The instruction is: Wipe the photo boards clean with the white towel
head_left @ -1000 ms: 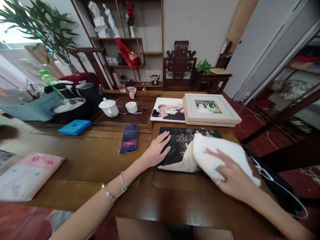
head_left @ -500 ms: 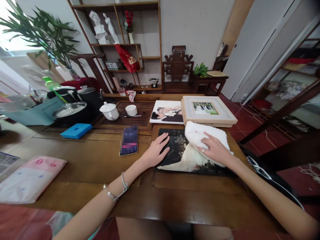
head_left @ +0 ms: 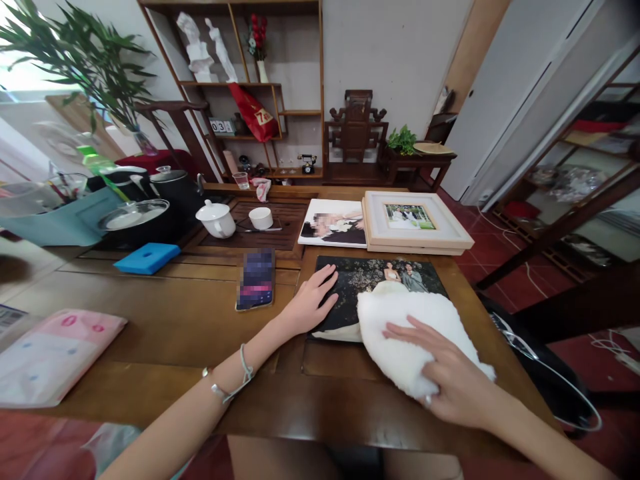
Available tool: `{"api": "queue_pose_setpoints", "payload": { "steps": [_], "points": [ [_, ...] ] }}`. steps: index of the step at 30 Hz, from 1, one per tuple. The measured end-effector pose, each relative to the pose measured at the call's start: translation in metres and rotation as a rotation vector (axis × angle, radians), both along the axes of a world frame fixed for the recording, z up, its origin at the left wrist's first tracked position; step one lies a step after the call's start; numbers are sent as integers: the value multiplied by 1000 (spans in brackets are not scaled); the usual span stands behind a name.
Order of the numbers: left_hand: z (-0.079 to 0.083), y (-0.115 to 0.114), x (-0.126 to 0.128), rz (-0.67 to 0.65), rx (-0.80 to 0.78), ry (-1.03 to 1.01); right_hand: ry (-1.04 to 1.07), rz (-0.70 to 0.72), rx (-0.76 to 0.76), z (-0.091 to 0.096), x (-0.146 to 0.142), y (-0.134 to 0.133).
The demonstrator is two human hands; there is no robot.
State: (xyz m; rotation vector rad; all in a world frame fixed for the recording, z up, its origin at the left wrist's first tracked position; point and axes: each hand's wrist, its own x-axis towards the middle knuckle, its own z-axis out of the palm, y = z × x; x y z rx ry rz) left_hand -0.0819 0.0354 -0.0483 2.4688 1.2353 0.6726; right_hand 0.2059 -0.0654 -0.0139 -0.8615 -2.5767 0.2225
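Observation:
A dark photo print [head_left: 343, 300] lies flat on the wooden table, showing a couple and a long pale dress. My left hand [head_left: 311, 303] rests on its left edge, fingers spread and holding nothing. My right hand [head_left: 445, 367] grips a fluffy white towel [head_left: 400, 320], its thumb curled under and fingers stretched along the top. The towel covers the lower right of the print and hangs past its near edge. A bracelet circles my left wrist, and a ring shows on my right hand.
Behind the print lie a white-edged photo panel [head_left: 333, 223] and a framed photo [head_left: 417, 223]. A phone [head_left: 256, 279] is left of my left hand. Further left are a lidded white teapot [head_left: 216, 220], a white cup [head_left: 261, 218], a blue block [head_left: 147, 258] and a pink-white packet [head_left: 60, 357].
My right hand has pulled the towel toward me and slightly right, uncovering the couple at the print's top. My left hand has stayed in place.

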Motion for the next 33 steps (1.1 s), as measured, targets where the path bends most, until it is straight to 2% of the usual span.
{"api": "queue_pose_setpoints", "payload": {
  "steps": [2,6,8,10,13,17,19,21,23,25,28,30,33],
  "points": [
    [1,0,0,0,-6,10,2,-67,-6,-1,-3,23],
    [2,-2,0,-1,9,9,-29,-364,9,-8,14,73],
    [1,-2,-1,-2,19,2,-41,-477,23,-13,28,84],
    [-1,-1,-1,1,22,0,-45,-523,48,-16,39,80],
    [-3,0,0,6,19,-3,-35,-450,107,-17,41,48],
    [-3,0,0,11,5,4,-15,-129,138,-9,12,-4],
    [-3,0,0,15,-3,11,-35,17,76,-5,-8,-12],
    [-2,0,0,17,-11,16,-35,60,29,-2,-22,-1],
    [-1,0,0,16,-23,21,-25,-14,8,0,-26,27],
    [0,0,-1,15,-30,22,-67,-203,-12,1,-19,62],
    [0,0,-1,7,-19,16,-122,-459,-17,1,7,104],
    [0,0,-1,6,-9,10,-144,-544,-27,-1,27,112],
    [1,0,0,11,-15,14,-121,-538,4,-6,44,85]
  ]
}}
